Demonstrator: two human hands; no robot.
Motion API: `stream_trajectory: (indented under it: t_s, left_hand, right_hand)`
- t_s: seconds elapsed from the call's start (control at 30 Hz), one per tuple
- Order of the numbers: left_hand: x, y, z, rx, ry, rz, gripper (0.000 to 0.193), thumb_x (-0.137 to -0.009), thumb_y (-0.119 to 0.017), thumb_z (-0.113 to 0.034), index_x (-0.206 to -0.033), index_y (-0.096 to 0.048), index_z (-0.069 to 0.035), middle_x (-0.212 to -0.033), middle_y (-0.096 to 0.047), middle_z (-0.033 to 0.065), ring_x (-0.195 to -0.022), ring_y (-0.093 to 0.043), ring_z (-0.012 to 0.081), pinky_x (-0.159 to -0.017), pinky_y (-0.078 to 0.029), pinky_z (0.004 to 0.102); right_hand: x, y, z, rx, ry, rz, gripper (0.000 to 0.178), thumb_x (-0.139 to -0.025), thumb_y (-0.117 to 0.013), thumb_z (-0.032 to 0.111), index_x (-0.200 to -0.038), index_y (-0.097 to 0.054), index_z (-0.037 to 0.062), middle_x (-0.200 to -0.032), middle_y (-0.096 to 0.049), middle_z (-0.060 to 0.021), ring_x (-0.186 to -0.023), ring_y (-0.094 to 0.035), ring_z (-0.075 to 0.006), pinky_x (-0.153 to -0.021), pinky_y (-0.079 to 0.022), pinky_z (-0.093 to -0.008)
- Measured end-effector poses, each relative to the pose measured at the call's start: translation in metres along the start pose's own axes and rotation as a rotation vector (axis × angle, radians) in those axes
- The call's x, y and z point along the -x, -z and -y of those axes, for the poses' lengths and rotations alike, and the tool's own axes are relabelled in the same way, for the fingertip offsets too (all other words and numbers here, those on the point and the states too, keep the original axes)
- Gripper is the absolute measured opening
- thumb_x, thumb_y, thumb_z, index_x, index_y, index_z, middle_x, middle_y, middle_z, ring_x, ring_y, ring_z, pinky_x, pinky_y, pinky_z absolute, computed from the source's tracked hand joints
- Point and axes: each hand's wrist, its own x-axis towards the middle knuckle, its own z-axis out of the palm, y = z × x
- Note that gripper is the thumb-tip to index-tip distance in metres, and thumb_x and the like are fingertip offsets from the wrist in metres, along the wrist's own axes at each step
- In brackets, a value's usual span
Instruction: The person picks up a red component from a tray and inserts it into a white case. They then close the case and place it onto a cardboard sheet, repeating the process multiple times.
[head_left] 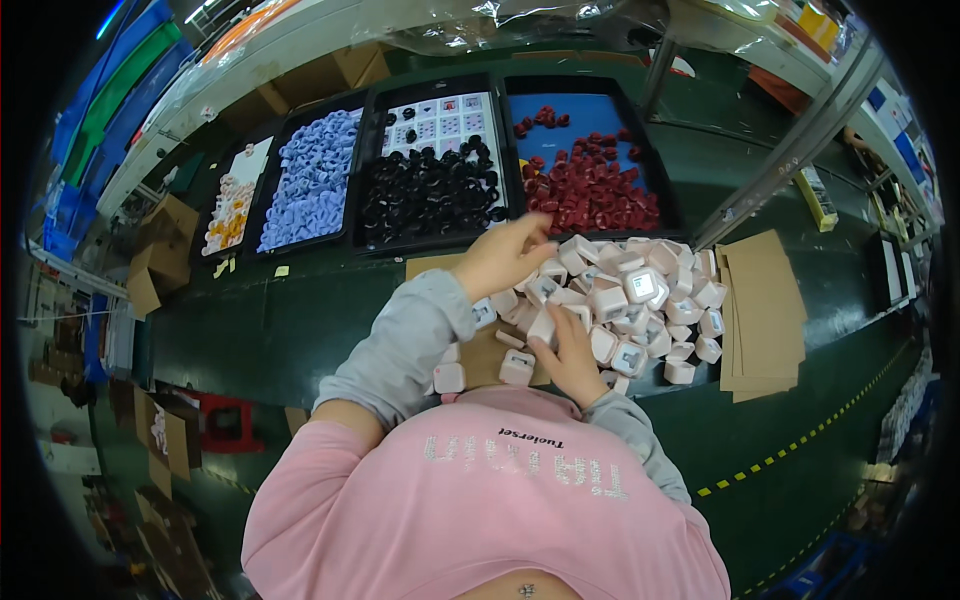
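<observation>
In my right hand [572, 358] is a small white box [541, 328] with rounded corners, gripped between thumb and fingers at the near left of a heap. My left hand [508, 252] is raised over the far left edge of that heap, just short of the tray of dark red pieces. Its fingers are bent and smeared, so I cannot see whether anything is between them. The heap of similar white boxes [632, 318] spreads to the right, some showing pale grey windows. One loose white box [449, 378] lies close to my body.
Black trays stand along the far side: dark red pieces [590, 190], black pieces [430, 195] and light blue pieces [312, 180]. White and orange pieces [230, 212] lie farther left. Flat cardboard sheets [762, 315] lie right of the heap. A metal post [775, 175] slants up at the right.
</observation>
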Motion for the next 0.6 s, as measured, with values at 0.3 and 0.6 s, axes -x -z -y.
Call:
stream_trajectory:
  t_s: [0.3,0.6]
  left_hand:
    - [0.11,0.025,0.112,-0.676,0.808,0.423,0.055,-0.078,-0.061,-0.029,-0.128,-0.051,-0.01,-0.132,-0.047,0.0224,-0.122,-0.044,0.0386,-0.099,-0.042,0.0468]
    - [0.149,0.018,0.176,-0.489,0.552,0.16,0.064,-0.069,-0.067,-0.02,-0.129,-0.047,-0.007,-0.122,-0.051,0.0225,-0.113,-0.046,0.0417,-0.098,-0.04,0.0472]
  right_hand:
    - [0.004,-0.004,0.001,0.143,0.025,-0.012,0.048,-0.081,-0.066,0.023,-0.125,-0.053,0.0082,-0.129,-0.044,-0.0222,-0.116,-0.044,-0.0402,-0.094,-0.036,-0.0485]
    - [-0.003,-0.005,0.018,0.04,0.081,0.023,0.038,-0.082,-0.065,0.016,-0.117,-0.056,0.0035,-0.124,-0.047,-0.0215,-0.109,-0.05,-0.0387,-0.092,-0.042,-0.043]
